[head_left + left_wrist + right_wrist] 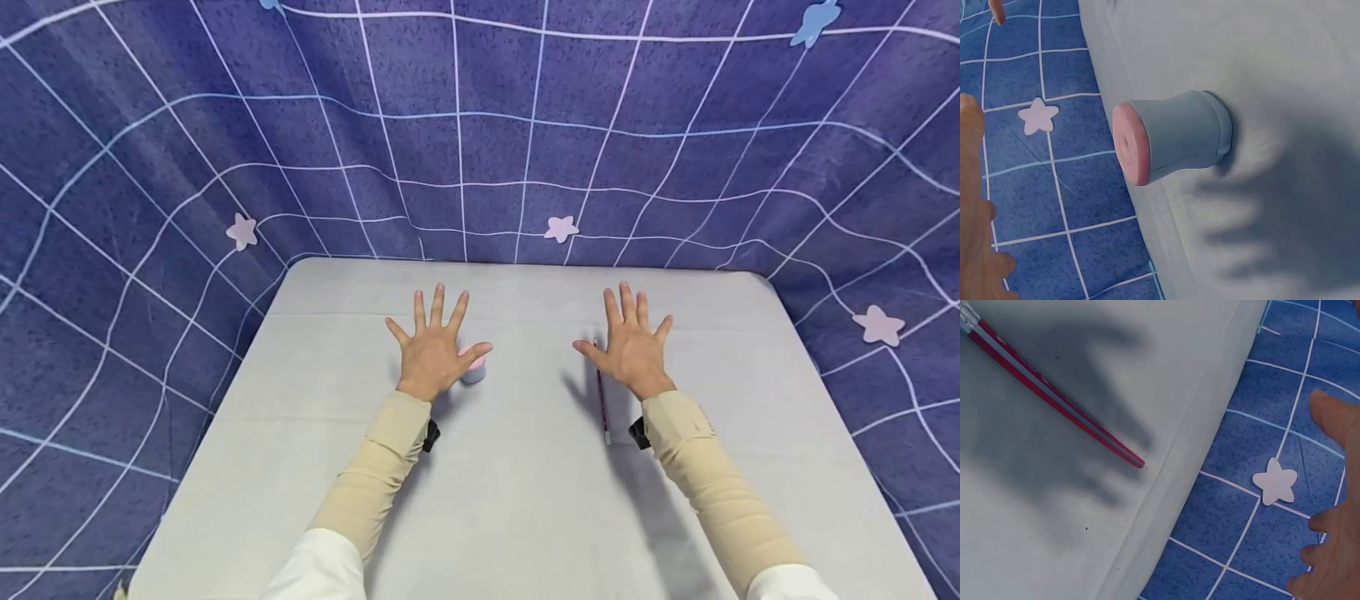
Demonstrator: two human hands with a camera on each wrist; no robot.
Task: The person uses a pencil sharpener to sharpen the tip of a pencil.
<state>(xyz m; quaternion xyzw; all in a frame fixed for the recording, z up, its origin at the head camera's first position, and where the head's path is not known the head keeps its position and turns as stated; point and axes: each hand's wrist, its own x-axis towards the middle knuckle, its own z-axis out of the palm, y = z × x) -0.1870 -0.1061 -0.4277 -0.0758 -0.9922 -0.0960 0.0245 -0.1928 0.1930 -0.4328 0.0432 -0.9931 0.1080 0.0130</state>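
My left hand [431, 354] hovers over the table with fingers spread and straight, palm down, holding nothing. Partly hidden by its thumb in the head view is a small grey-blue waisted cylinder [474, 374] with a pink top. The left wrist view shows this cylinder [1175, 134] upright on the cloth, apart from the hand. My right hand [636, 354] is likewise spread above the surface with nothing in it. Just left of it lies a slim red pencil-like stick [602, 400]; in the right wrist view this stick [1054, 390] has a grey stripe and a clear, shiny end.
A white cloth covers the table [510, 500]. Blue curtain fabric [495, 142] with white grid lines and stars closes off the back and both sides. Dark wrist cameras sit at both cuffs, and the hands cast shadows on the cloth.
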